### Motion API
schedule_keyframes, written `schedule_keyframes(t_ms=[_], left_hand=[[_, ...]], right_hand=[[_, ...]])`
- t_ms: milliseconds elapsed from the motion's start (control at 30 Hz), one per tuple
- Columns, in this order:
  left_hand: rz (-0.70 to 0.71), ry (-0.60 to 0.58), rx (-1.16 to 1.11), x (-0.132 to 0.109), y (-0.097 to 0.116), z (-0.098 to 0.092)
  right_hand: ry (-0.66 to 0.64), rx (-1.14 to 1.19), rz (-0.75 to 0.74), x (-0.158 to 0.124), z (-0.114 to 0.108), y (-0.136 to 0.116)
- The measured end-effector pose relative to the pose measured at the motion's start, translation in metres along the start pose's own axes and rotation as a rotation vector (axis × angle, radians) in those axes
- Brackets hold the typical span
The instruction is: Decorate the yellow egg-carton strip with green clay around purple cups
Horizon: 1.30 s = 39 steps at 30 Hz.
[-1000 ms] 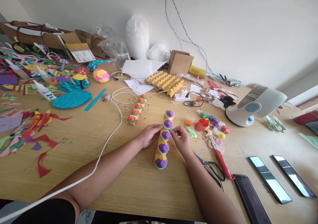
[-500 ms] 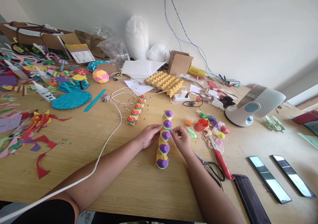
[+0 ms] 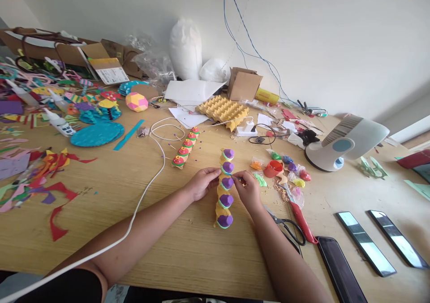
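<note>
A yellow egg-carton strip (image 3: pixel 221 209) with several purple-capped bumps, edged in light green, stands between my hands at the middle of the table. My left hand (image 3: pixel 204 183) grips its left side near the second bump, fingers pressed together. On the right side, my right hand (image 3: pixel 247 187) is pinched close against the strip between the second and third bumps, where a bit of blue shows at the fingertips. Further back to the left lies a finished-looking red and green strip (image 3: pixel 186 147) with yellow rings and thin pins at its sides.
Scissors (image 3: pixel 293 231), a red-handled knife (image 3: pixel 302 220) and phones (image 3: pixel 366 244) lie to the right. Bagged clay and a red cup (image 3: pixel 273 169) sit behind them. A white cable (image 3: pixel 138 204) crosses over my left forearm. Paper scraps (image 3: pixel 57 186) cover the left.
The near end of the purple-capped strip has swung slightly right and its bumps are turned more to the right. Both hands stay at nearly the same spots.
</note>
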<state>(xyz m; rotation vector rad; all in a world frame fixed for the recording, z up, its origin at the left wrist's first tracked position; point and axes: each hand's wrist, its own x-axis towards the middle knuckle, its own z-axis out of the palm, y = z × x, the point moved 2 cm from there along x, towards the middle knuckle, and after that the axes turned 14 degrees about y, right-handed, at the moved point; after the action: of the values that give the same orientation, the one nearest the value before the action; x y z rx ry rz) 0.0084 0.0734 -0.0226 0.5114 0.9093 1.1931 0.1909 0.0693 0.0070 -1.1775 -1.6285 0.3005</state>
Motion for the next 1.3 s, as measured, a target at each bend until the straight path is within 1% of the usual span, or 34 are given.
schedule_keyframes(t_ms=[300, 500, 600, 767, 900, 1100, 1300], left_hand=[[0.006, 0.009, 0.006, -0.0002, -0.0004, 0.0001], [0.006, 0.003, 0.046, -0.0002, -0.0015, -0.0009], [0.004, -0.011, 0.021, 0.0001, -0.0009, -0.0012], [-0.050, -0.049, -0.037, 0.0013, 0.0021, -0.0031], [-0.042, -0.072, -0.040, 0.0011, 0.0032, -0.0034], [-0.058, -0.081, -0.003, -0.0046, 0.0038, 0.0014], [-0.066, -0.070, 0.009, -0.0057, 0.0048, 0.0032]], right_hand=[[-0.011, 0.040, -0.031, 0.0013, -0.0014, 0.0006], [-0.014, -0.001, -0.077, 0.0012, -0.0020, 0.0002], [-0.024, 0.005, -0.080, 0.0017, -0.0031, -0.0008], [0.015, 0.049, -0.025, 0.0042, -0.0061, -0.0015], [0.034, 0.061, -0.011, 0.0054, -0.0065, -0.0023], [0.032, 0.069, -0.048, 0.0050, -0.0048, -0.0027], [0.068, 0.045, -0.063, 0.0037, -0.0064, -0.0047]])
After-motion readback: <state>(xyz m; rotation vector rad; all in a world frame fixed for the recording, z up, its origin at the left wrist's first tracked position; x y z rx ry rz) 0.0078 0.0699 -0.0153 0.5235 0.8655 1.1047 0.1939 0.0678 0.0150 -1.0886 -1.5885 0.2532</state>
